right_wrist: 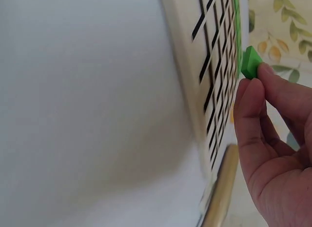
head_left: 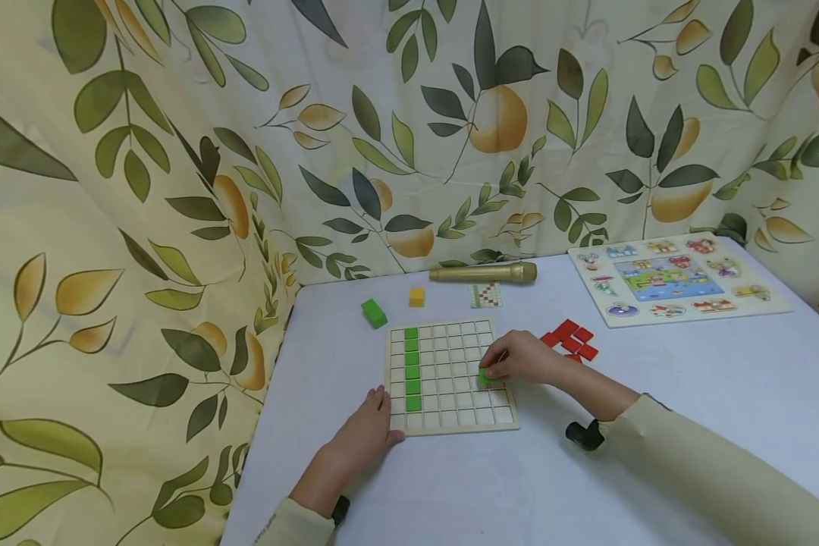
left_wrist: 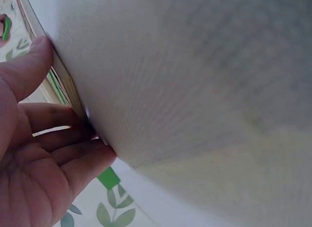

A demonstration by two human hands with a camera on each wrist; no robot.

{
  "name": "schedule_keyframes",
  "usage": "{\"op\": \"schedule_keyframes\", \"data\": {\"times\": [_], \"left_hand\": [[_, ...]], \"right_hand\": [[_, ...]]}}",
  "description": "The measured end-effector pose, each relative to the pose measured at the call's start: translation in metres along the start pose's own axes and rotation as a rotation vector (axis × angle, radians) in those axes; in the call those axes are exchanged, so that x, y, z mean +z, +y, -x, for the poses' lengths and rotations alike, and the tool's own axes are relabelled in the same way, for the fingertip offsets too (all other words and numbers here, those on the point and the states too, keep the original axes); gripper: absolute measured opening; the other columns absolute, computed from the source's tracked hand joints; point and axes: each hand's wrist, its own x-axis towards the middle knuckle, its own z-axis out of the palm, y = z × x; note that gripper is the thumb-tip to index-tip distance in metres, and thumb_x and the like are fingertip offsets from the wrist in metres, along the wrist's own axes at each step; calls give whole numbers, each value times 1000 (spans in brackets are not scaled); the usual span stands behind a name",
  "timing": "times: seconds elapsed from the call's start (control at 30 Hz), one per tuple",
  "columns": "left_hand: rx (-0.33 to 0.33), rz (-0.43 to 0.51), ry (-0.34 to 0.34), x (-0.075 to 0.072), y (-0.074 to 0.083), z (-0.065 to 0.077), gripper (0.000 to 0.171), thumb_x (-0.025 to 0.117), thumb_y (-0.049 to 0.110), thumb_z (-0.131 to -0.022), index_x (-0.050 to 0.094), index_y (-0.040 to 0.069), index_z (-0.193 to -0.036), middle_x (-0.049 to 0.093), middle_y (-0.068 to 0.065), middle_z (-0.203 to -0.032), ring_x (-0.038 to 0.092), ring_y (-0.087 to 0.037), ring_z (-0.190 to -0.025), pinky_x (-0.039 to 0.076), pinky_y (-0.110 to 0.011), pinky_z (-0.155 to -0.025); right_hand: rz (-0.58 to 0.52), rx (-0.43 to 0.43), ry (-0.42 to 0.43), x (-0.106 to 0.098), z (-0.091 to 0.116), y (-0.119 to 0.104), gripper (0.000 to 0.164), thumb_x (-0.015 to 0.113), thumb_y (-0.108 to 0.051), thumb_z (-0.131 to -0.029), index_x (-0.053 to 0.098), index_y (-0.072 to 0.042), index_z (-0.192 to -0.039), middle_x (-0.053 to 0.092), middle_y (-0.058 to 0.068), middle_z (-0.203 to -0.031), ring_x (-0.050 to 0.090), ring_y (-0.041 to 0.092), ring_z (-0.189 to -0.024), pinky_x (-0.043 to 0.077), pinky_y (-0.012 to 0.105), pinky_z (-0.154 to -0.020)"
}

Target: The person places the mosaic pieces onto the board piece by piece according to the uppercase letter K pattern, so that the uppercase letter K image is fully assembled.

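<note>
A steadying touch, a light pinch

Lower left of centre, the left hand [head_left: 360, 429], fingers extended, touches the board [head_left: 459, 385], probably steadying it; right of centre, the right hand [head_left: 527, 358] fingertip-pinches a green tile [right_wrist: 250, 63] over the board's right side.

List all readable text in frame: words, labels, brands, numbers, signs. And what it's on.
No readable text.
Left sleeve: faint marks, possibly lettering, too small to read.
Picture board: illustrations; any lettering too small.
Small card: coloured pattern; any print too small.
Grid board, green tiles: no lettering visible.
</note>
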Motion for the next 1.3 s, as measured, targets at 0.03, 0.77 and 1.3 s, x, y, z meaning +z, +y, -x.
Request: {"op": "schedule_keyframes", "data": {"times": [0.03,0.77,1.3], "left_hand": [[-3,3,-1,-1,0,0,78,65,37,-97,36,-15,-147,33,-29,-156,32,-40,-145,36,-45,-113],[-40,67,-33,0,-2,-2,81,66,39,-97,33,-13,-150,30,-26,-159,28,-39,-147,36,-46,-113],[-35,67,-46,-2,-2,1,82,64,41,-98,32,-13,-150,29,-27,-159,28,-38,-147,35,-46,-114]], "right_hand": [[-5,-9,-4,3,-2,-3,9,80,-10,-87,80,-8,-96,71,-3,-84,60,15,-77,55,30,-67],[-48,-137,-73,52,-29,-43,4,81,-7,-85,77,-9,-86,71,-5,-79,63,10,-68,55,26,-62],[-42,-164,-137,91,-38,-61,6,80,-5,-85,76,-9,-83,69,-5,-75,63,9,-69,55,25,-63]]}}
